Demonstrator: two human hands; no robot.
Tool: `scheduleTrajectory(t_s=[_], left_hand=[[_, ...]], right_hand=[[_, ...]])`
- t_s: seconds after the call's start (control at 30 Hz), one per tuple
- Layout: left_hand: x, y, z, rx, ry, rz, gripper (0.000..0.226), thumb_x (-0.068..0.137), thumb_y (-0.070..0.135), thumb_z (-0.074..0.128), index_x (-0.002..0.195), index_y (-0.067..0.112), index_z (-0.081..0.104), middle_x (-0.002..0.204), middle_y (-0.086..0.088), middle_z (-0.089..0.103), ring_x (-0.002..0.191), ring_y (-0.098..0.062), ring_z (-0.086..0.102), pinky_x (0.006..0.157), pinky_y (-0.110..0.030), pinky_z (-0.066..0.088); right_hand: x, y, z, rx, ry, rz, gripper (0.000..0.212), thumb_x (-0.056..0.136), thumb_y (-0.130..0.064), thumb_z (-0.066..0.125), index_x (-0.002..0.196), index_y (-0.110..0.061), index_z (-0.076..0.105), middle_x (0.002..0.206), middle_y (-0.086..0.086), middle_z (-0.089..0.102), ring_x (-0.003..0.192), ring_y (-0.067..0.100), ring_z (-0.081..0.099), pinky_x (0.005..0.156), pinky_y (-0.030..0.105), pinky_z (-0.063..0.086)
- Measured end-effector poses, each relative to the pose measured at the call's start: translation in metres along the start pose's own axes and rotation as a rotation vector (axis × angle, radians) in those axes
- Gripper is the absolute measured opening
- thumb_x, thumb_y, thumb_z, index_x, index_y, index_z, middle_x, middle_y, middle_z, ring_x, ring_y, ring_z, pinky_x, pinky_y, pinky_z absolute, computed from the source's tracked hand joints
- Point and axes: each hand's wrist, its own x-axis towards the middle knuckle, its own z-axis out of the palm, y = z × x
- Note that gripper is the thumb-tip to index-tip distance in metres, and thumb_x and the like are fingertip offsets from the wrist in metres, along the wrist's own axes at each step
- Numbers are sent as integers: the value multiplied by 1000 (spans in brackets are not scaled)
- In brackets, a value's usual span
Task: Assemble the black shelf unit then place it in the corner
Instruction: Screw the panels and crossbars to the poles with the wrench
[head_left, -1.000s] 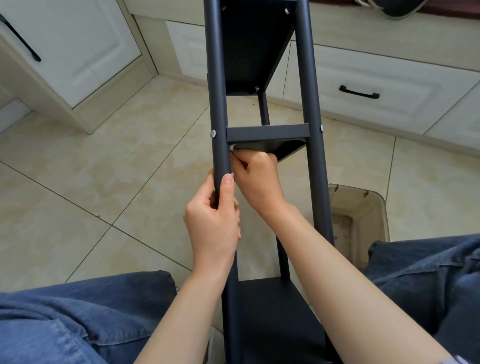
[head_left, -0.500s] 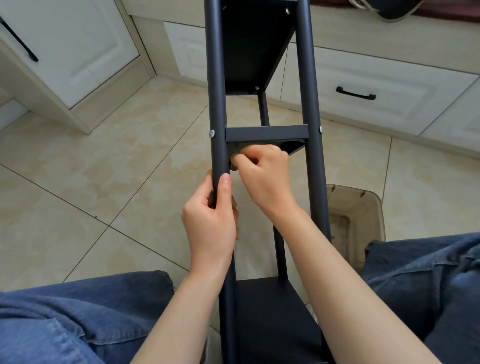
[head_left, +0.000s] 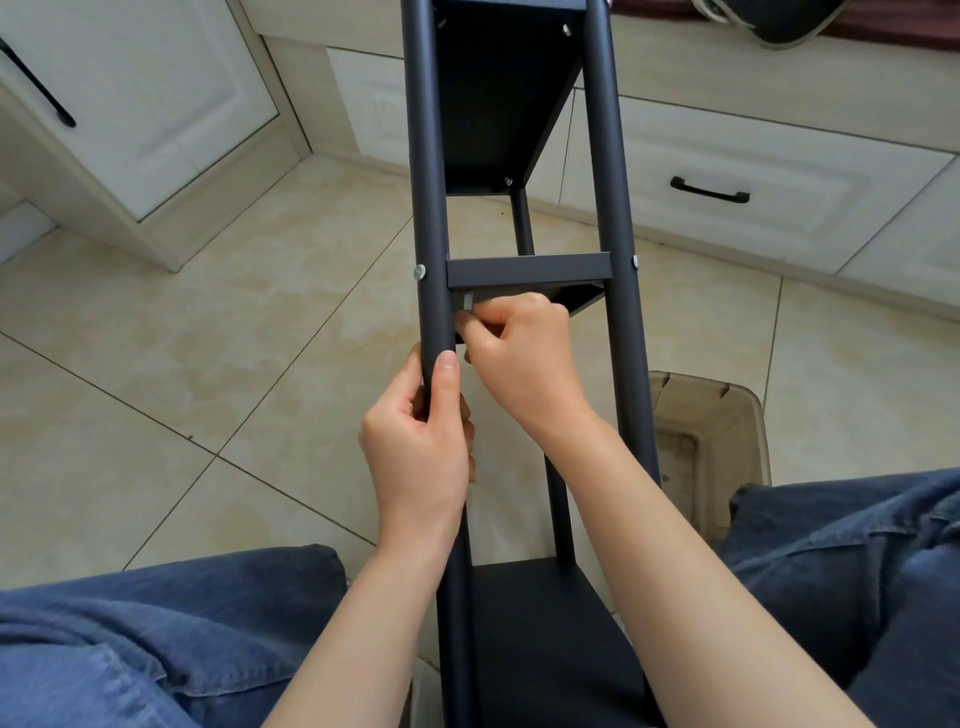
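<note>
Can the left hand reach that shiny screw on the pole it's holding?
Probably yes, if it lets go first. The screw sits just above the left hand on the same pole, bare pole between them. The right hand, pinching a grey tool, is off to the side.

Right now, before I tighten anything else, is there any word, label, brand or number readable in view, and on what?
None: no readable text anywhere in this view.
black shelf unit, gripped by the left hand: plain, no label or number.
small grey tool, pinched by the right hand: too small to show any marking.
white drawers and plastic bin: no writing visible.
</note>
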Motion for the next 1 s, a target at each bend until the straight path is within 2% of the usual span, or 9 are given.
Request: scheduleTrajectory(t_s=[0.07, 0.2, 0.33, 0.47, 0.6, 0.7, 0.77, 0.9, 1.0], left_hand=[[0, 0, 0, -12, 2, -5, 21, 105, 31, 54, 100, 23, 73, 53, 7, 44, 47, -17, 47, 39, -28, 38], [-1, 1, 1, -52, -6, -19, 22, 105, 28, 54, 95, 20, 72, 56, -1, 40, 43, -17, 43, 36, -26, 35], [0, 1, 2, -68, -13, -18, 24, 106, 25, 53, 89, 18, 69, 57, -3, 40, 44, -19, 42, 35, -25, 34], [-1, 1, 2, -69, -16, -19, 25, 106, 25, 54, 87, 19, 68, 56, -1, 41, 44, -18, 42, 35, -24, 34], [-1, 3, 2, -70, -24, -17, 23, 105, 28, 54, 89, 24, 71, 54, 3, 43, 44, -16, 44, 35, -25, 36], [-2, 3, 2, -60, -24, -13, 25, 105, 29, 54, 86, 24, 69, 54, 3, 45, 44, -18, 44, 36, -27, 36], [-2, 3, 2, -72, -28, -14, 27, 104, 29, 55, 80, 23, 66, 54, 2, 45, 45, -18, 44, 36, -27, 36], [-1, 0, 0, -104, -43, -28, 17, 100, 32, 63, 87, 21, 70, 55, 2, 44, 45, -18, 43, 36, -28, 37], [-2, -2, -1, -120, -45, -41, 9, 96, 29, 70, 92, 21, 70, 54, 4, 41, 45, -17, 41, 38, -27, 36]], right_hand=[[-1, 3, 5, -32, 37, -40, 44, 92, -7, 61, 50, -18, 51, 46, -10, 44, 41, 8, 43, 48, 11, 32], [-3, 8, 18, -39, 141, -75, 30, 91, -4, 62, 62, 0, 65, 54, 5, 59, 45, 11, 40, 50, 17, 28], [0, 13, 24, -66, 216, -144, 26, 90, -1, 65, 64, 2, 66, 56, -1, 54, 45, -2, 32, 53, 4, 30], [2, 16, 24, -101, 233, -178, 23, 89, -1, 65, 66, 2, 68, 58, 11, 63, 53, 9, 39, 55, 12, 27], [-6, 12, 12, -122, 145, -115, 23, 94, -4, 61, 73, 1, 69, 66, 10, 66, 58, 12, 49, 58, 14, 31], [-22, 8, -6, -230, -50, 13, 30, 98, -14, 55, 69, -13, 60, 64, -1, 57, 57, 11, 48, 60, 23, 34], [-31, 1, -21, -338, -146, 60, 31, 100, -18, 52, 69, -16, 55, 63, -6, 51, 59, 11, 49, 60, 25, 35], [-31, -28, -54, -526, -113, 47, 27, 98, -25, 51, 73, -18, 57, 72, -3, 55, 66, 18, 53, 57, 29, 36], [-17, -47, -80, -560, -153, 79, 27, 98, -29, 51, 75, -19, 60, 72, 0, 57, 61, 21, 54, 51, 28, 38]])
